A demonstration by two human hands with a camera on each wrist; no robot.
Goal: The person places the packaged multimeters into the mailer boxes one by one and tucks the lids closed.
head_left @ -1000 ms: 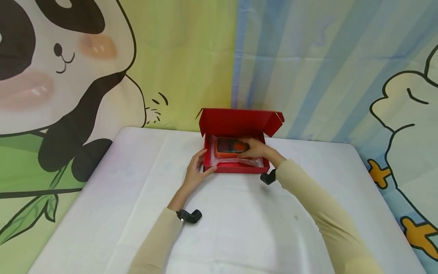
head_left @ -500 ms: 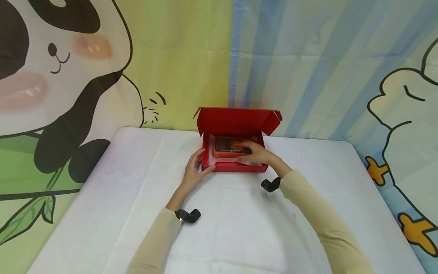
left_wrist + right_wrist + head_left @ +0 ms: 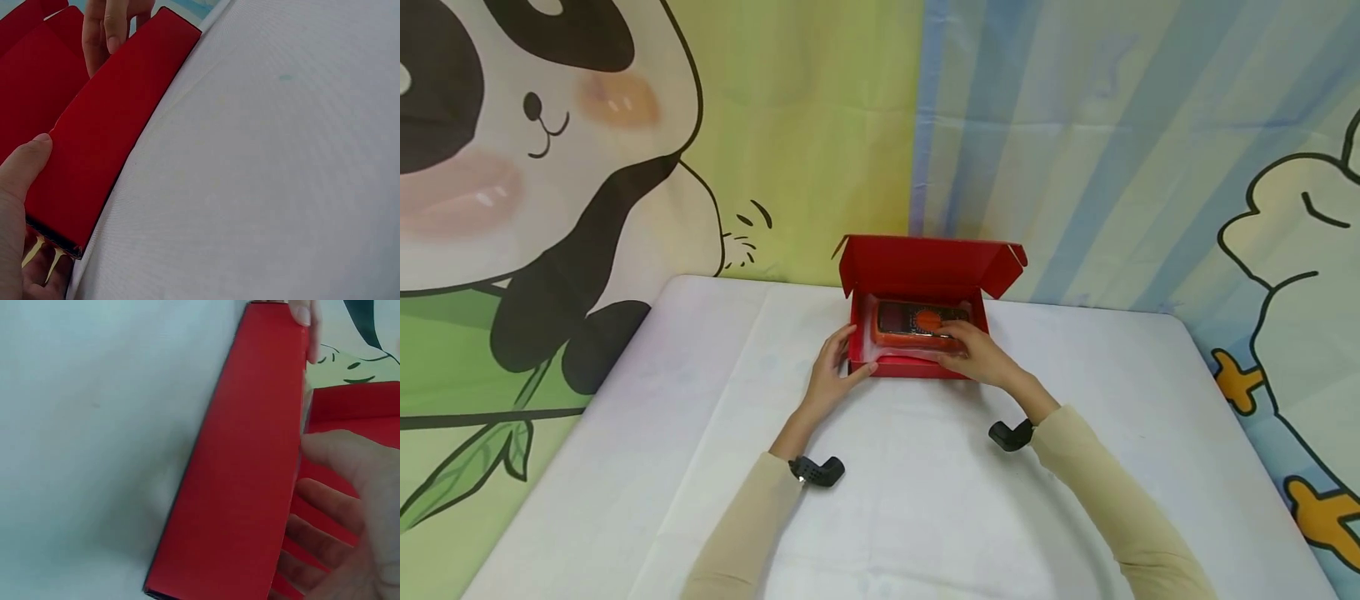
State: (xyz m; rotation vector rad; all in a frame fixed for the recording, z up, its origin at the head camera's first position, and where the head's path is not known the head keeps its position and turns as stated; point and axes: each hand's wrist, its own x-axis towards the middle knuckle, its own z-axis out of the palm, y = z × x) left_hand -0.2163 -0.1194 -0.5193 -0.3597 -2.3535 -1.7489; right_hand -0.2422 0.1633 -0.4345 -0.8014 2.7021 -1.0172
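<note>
A red cardboard box (image 3: 917, 367) with its lid raised stands near the back of the table. Inside lies an orange multimeter (image 3: 895, 325) with a black face and an orange dial, on clear plastic wrapping (image 3: 868, 346). My left hand (image 3: 827, 379) grips the box's front left corner, thumb on the front wall and fingers along the left side. At the front right, my right hand (image 3: 988, 358) reaches over the front wall, beside the multimeter's right end. In the right wrist view, its thumb is at the wall's top edge and its loosely extended fingers are inside.
A white cloth covers the table (image 3: 910, 500). Behind it hangs a printed curtain (image 3: 820, 125) with a panda at left and a pale cartoon figure at right. The raised lid (image 3: 925, 262) stands close to the curtain.
My right hand has drawn back from over the multimeter toward the box's front right edge, uncovering the dial and right end. The left hand stays at its corner; the multimeter remains inside.
</note>
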